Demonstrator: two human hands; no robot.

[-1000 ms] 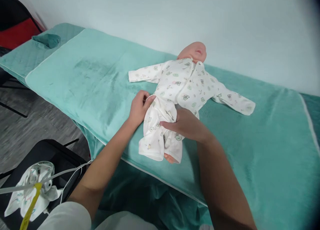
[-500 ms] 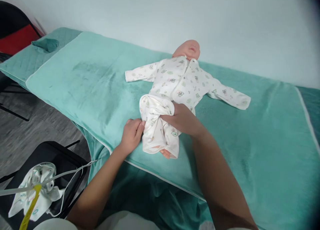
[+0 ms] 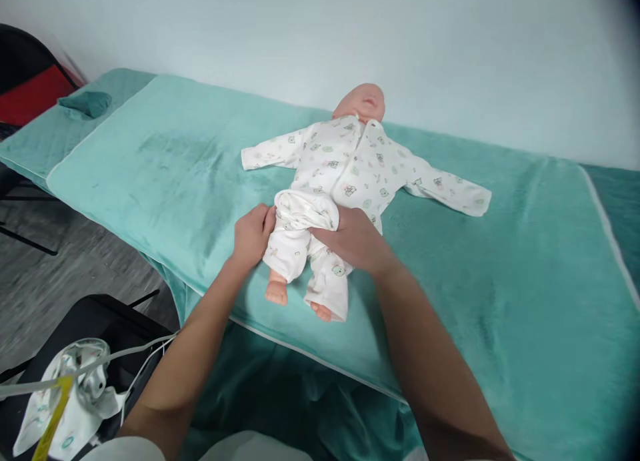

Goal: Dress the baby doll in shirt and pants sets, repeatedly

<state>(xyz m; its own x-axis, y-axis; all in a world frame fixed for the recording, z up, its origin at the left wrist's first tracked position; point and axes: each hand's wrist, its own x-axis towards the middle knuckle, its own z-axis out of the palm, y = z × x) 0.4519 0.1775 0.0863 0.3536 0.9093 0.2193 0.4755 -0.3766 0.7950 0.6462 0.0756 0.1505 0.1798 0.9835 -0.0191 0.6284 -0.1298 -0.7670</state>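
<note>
A baby doll (image 3: 369,102) lies on its back on a green-covered bed, its head toward the wall. It wears a white printed shirt (image 3: 345,164) with the sleeves spread out. White printed baby pants (image 3: 327,264) are on its legs, the waist bunched at the thighs or hips. My left hand (image 3: 253,233) is closed on the pants' edge on the left side. My right hand (image 3: 357,237) grips the bunched waist on the right, thumb over the cloth. One foot (image 3: 277,291) shows fully below the left leg opening; toes of the other peek out at the right cuff.
The green bed cover (image 3: 450,314) stretches to both sides, with a face-hole cushion (image 3: 86,105) at the far left. A black chair (image 3: 117,321) at lower left bears a white printed cloth (image 3: 75,407). Thin tubing and a yellow strap (image 3: 54,417) cross there. A white wall stands behind.
My left hand has moved up and drawn the left pant leg higher. The left foot now shows, and the legs lie apart. My right hand keeps its hold.
</note>
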